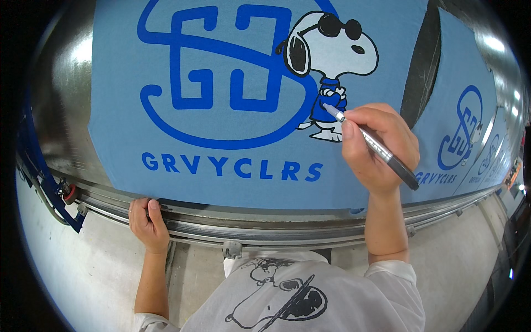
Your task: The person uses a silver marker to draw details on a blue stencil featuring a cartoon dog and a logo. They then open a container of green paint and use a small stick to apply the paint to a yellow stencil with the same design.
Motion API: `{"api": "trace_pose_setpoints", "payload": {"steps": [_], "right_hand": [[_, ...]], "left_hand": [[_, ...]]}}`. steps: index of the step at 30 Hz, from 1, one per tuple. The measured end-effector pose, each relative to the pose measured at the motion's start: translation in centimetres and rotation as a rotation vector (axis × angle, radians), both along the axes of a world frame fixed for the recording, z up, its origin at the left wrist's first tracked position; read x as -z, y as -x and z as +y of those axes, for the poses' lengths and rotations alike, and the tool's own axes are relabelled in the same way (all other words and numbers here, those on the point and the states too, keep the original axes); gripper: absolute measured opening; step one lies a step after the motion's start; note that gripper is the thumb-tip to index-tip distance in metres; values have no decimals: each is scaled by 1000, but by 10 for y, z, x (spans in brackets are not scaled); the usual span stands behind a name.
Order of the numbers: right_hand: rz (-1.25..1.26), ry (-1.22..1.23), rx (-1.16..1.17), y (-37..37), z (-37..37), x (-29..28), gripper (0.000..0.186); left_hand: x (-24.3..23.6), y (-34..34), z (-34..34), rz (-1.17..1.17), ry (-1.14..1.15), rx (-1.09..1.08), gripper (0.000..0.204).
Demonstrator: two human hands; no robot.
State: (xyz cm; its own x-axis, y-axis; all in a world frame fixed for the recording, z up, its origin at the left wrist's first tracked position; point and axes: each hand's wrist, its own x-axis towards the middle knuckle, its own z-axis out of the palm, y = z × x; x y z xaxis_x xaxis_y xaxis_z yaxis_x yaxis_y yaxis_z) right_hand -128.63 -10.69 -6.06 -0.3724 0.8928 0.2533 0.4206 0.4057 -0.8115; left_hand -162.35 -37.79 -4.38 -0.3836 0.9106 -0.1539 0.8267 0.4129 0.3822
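My right hand (381, 144) grips a silver and black marker pen (376, 144) between thumb and fingers. Its pale tip rests at the blue sweater of a printed cartoon dog (332, 99) with dark glasses. The dog is part of a large print on a light blue fabric panel (121, 110), beside looping blue line-work and a row of blue lettering. At the table's near edge, my left hand (148, 224) is closed, its fingers curled. Something dark shows between its thumb and forefinger, too small to make out.
The panel lies on a long dark table (66, 105) with metal rails (265, 235) along its near side. More light blue panels (456, 66) with the same print lie to the right. A blue metal frame (47, 177) stands at the left end. A clamp-like fitting (232, 250) sits on the rail.
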Motion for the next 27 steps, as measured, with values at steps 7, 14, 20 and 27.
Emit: {"api": "trace_pose_setpoints", "payload": {"steps": [7,14,20,27], "right_hand": [[4,-2,9,-1,0,2,13],[0,10,3,-2,-1,2,13],[10,14,-14,-2,-2,0,15],[44,-46,-51,0,-2,4,18]], "left_hand": [[0,-1,1,3,3,0,28],[-1,-1,2,8,3,5,29],[-2,0,2,4,3,4,28],[-1,0,1,-4,7,0,26]]}}
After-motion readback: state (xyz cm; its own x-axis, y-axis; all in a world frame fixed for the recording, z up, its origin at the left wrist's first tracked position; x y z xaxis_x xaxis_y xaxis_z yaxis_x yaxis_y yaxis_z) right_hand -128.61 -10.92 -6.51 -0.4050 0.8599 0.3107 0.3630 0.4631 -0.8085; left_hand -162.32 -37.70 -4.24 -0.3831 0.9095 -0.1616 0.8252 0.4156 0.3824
